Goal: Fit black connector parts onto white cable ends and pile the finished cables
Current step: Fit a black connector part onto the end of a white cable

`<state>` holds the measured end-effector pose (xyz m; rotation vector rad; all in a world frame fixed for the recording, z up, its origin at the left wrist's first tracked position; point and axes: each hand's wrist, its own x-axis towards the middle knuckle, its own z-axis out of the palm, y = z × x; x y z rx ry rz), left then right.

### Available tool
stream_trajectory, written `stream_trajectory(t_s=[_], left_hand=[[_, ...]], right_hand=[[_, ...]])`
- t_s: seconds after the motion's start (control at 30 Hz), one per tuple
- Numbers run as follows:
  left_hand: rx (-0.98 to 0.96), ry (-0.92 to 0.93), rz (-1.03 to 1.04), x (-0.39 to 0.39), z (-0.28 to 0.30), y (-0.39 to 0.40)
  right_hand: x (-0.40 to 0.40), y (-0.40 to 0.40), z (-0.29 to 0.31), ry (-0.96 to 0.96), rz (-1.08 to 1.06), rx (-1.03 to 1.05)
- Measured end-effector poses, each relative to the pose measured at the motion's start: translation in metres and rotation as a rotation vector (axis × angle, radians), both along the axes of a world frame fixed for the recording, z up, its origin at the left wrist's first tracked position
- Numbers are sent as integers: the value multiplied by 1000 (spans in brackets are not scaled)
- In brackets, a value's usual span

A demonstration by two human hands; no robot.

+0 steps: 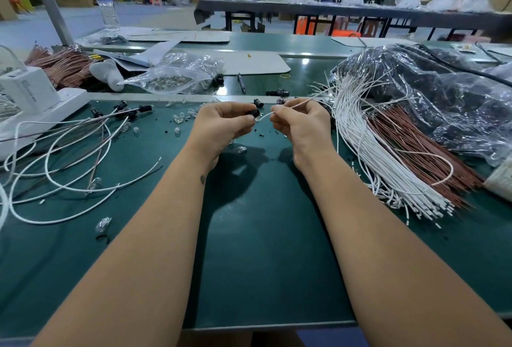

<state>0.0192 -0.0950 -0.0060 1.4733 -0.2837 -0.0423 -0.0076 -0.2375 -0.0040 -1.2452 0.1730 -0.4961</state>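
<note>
Above the middle of the green mat, my left hand (225,122) pinches a small black connector part (254,113) between its fingertips. My right hand (300,122) pinches a thin white cable (293,104) just beside it, and the cable's tip (260,118) points at the connector, almost touching. A pile of finished cables (83,147) with black connectors on their ends lies at the left. A thick bundle of bare white cables (368,147) lies at the right, with brown ones beside it.
Loose black connectors (277,93) and small clear bulbs (177,118) are scattered behind my hands. A clear bag of bulbs (177,75), a pen (241,82), a white power strip (41,108) at the left and a large plastic bag (443,92) at the right surround the mat.
</note>
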Motion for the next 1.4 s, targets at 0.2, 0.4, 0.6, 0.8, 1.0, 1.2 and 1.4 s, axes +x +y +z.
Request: stream_trajectory(t_s=[0.2,0.4,0.6,0.8,1.0,1.2,1.4], left_hand=[[35,8,-5,1,-2,-1],[57,7,5,0,-2,-2],[9,11,-16,-1,-1,-2],[-28,15,-13,-2,1,-2],[-26,-4,58,-1,1,-2],[3,-45,59,-4,2,-1],[70,-110,72,-4,0,-1]], right_hand=[[0,-2,2,-78,-125,111],[-2,-1,3,-76,-11,223],[-1,-1,4,-52,61,264],[-1,-1,2,-41,111,177],[-3,3,2,-20,133,-22],[-5,6,2,20,153,-11],[-6,7,2,57,138,-69]])
